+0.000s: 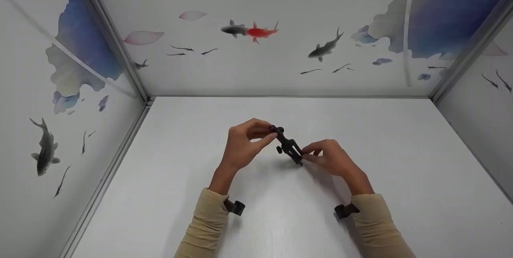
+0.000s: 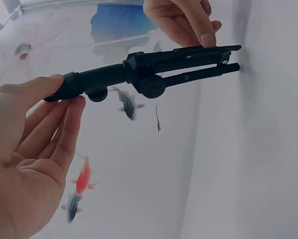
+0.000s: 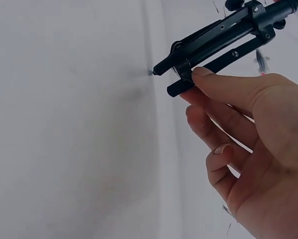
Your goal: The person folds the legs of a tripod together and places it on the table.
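A small black tripod (image 1: 287,144) with folded legs is held at a slant between both hands over the table. My left hand (image 1: 243,146) pinches its upper end between thumb and fingers. At the lower end, my right hand (image 1: 333,157) pinches one leg between thumb and forefinger, its other fingers loosely bent. Round knobs (image 2: 151,86) stick out from the tripod's body in the left wrist view. The right wrist view shows the leg tips (image 3: 176,89) lying close together, with a bracket linking the legs to the centre tube.
The white table (image 1: 160,194) spreads under both arms. White panels printed with fish and lotus shapes, such as the back wall (image 1: 256,69), enclose it on three sides along metal frame posts (image 1: 110,33). Black wrist cameras (image 1: 236,207) project from both sleeves.
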A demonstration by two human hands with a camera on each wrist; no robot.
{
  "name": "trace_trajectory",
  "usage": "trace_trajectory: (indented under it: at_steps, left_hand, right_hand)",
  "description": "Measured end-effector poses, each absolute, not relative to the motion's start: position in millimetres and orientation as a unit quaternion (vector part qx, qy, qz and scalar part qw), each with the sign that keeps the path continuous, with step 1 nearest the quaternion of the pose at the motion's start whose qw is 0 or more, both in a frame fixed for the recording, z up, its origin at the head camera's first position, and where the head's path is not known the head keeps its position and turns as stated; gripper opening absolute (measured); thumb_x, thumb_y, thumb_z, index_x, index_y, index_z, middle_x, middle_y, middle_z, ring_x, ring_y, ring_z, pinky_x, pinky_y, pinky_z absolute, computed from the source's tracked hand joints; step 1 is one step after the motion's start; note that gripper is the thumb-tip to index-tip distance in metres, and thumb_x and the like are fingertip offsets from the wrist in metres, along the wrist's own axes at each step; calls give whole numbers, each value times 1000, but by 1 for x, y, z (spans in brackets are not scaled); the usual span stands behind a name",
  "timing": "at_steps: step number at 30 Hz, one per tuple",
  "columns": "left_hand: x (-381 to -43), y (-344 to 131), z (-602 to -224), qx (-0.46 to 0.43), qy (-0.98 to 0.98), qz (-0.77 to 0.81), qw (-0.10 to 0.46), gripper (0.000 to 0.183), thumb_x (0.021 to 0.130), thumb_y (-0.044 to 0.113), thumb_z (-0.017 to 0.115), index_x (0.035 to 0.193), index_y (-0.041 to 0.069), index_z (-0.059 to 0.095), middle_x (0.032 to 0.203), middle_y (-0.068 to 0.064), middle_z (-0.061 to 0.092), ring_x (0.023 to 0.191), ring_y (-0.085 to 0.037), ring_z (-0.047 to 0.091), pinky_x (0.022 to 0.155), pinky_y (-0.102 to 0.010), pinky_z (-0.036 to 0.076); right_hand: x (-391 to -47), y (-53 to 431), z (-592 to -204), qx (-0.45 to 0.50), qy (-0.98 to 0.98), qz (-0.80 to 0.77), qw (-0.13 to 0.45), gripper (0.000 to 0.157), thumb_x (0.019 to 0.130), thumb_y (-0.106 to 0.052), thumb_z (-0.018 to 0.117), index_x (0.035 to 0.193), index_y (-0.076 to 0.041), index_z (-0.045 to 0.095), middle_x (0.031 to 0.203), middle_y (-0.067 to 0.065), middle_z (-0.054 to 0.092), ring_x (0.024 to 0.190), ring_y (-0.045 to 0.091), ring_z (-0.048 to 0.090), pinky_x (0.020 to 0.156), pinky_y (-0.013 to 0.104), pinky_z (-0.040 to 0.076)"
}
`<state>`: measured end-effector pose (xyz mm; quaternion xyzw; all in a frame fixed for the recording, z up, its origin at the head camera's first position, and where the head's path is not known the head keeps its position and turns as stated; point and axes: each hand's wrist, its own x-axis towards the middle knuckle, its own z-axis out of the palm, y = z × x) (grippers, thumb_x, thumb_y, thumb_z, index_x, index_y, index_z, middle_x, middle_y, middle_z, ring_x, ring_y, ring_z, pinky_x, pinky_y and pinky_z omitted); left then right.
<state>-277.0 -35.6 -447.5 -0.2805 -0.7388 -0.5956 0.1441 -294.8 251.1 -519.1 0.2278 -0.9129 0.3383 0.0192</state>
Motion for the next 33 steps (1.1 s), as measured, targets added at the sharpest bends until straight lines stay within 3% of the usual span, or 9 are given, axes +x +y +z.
trace_trajectory:
  at_steps: [6,12,22,33]
  left_hand:
    - [-294,-49,-466,-248,-765,-586,98,26,88,20,79,111,13,71,103,-1,77,95,-10,75,86,-25,59]
    - [-298,-57,-473,-231,-801,-549,64,25,92,24,75,117,27,72,106,6,75,97,-5,72,88,-24,58]
    - [-299,-63,-483,-178,-855,-488,-8,19,94,20,73,111,12,73,104,-1,75,96,-12,72,88,-30,58]
    - [-298,-65,-495,-132,-873,-458,-100,17,94,21,72,107,11,74,98,-4,77,85,-14,74,73,-31,56]
  right_hand:
    - [-296,261,-518,202,-918,340,3,16,92,-19,74,106,-24,80,102,-10,77,88,10,66,80,32,51]
    - [-297,265,-517,197,-918,343,3,15,94,-21,72,107,-24,79,102,-10,77,87,11,64,76,28,50]
    - [-298,271,-517,181,-923,338,24,11,97,-22,68,103,-25,77,102,-8,73,84,15,58,70,29,47]
    - [-299,270,-525,168,-927,336,-2,11,97,-21,68,102,-21,77,98,-4,72,83,17,55,67,28,45]
